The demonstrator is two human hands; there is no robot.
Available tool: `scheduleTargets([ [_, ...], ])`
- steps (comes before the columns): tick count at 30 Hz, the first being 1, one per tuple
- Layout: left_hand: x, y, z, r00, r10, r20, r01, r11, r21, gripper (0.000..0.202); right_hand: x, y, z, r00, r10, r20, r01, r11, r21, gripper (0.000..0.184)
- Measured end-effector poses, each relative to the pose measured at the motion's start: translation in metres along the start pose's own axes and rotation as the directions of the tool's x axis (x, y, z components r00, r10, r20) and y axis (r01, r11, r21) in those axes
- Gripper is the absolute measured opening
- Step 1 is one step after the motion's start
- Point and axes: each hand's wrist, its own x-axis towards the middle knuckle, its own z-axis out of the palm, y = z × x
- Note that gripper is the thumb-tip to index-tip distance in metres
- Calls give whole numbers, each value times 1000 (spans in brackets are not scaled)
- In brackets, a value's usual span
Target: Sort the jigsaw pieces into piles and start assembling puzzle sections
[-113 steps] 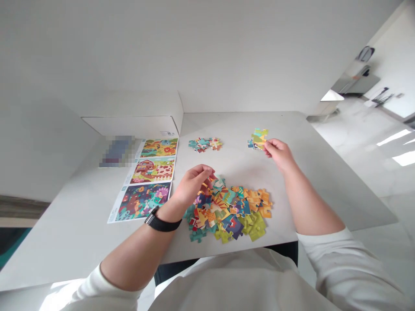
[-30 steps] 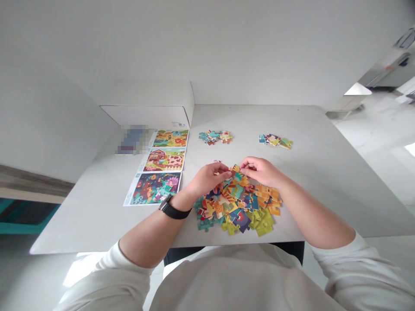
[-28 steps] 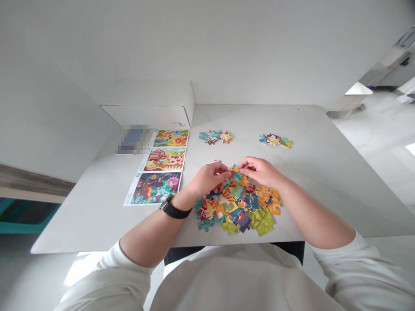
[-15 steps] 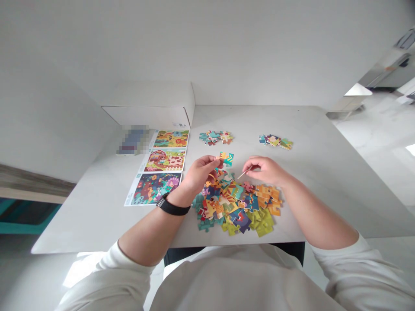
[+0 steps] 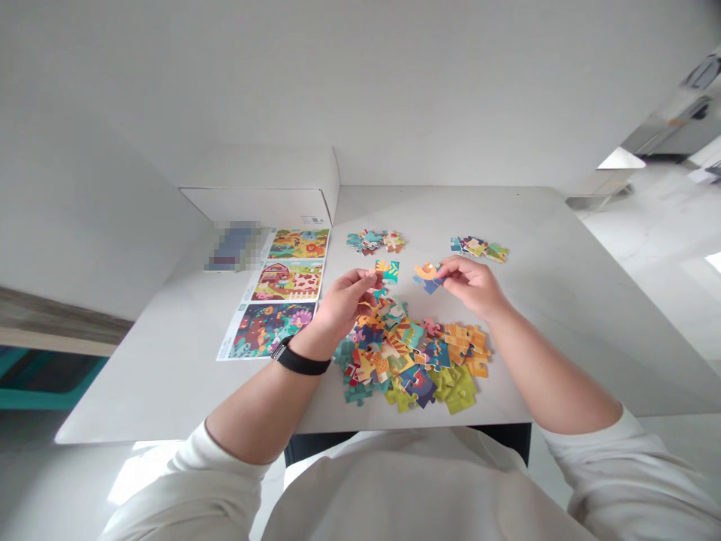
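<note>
My left hand [image 5: 343, 300] pinches a teal and yellow puzzle piece [image 5: 387, 270] above the table. A black watch sits on that wrist. My right hand [image 5: 472, 284] pinches a blue and orange puzzle piece [image 5: 428, 275] at the same height, a little to the right of the other piece. Both hands hover over the far edge of a big loose pile of colourful puzzle pieces [image 5: 414, 357] lying near the table's front edge. The two held pieces are apart.
Two small groups of pieces lie further back, one in the middle [image 5: 375, 240] and one to the right [image 5: 478, 248]. A sheet with three puzzle pictures [image 5: 279, 293] lies at the left. A white box [image 5: 264, 188] stands at the back of the white table [image 5: 563, 315].
My right hand left the far right group and came to the pile. Both hands then lifted a piece each, and the right one turned its piece face up.
</note>
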Motion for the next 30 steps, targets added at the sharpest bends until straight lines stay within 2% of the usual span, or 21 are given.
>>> scheduleTargets([
  [4, 3, 3, -4, 1000, 13, -29, -13, 1000, 5, 39, 1, 6, -3, 989, 142, 34, -144, 987, 76, 21],
  [7, 10, 11, -11, 995, 60, -74, -56, 997, 48, 37, 3, 14, -5, 977, 212, 37, -214, 975, 64, 30],
  [12, 41, 35, -33, 966, 152, -209, -101, 966, 238, 32, 6, 23, -8, 966, 254, 40, -255, 967, 26, 37],
  [15, 68, 43, -49, 937, 181, -297, -42, 906, 421, 28, 7, 24, -10, 967, 255, 23, -255, 966, 33, 38],
  [17, 85, 43, -58, 928, 164, -335, 55, 828, 558, 25, 9, 25, -13, 966, 259, -3, -259, 965, 34, 39],
  [21, 110, 37, -70, 921, 148, -361, 136, 744, 654, 24, 16, 30, -23, 964, 251, -91, -249, 968, 26, 43],
  [25, 119, 36, -77, 926, 172, -336, 153, 641, 752, 24, 23, 38, -46, 952, 230, -203, -233, 972, 11, 43],
  [27, 118, 39, -81, 932, 184, -314, 150, 591, 793, 24, 26, 42, -62, 923, 244, -297, -250, 968, 18, 39],
  [30, 114, 46, -88, 937, 178, -301, 172, 516, 839, 18, 30, 46, -90, 848, 270, -455, -285, 958, 38, 30],
])
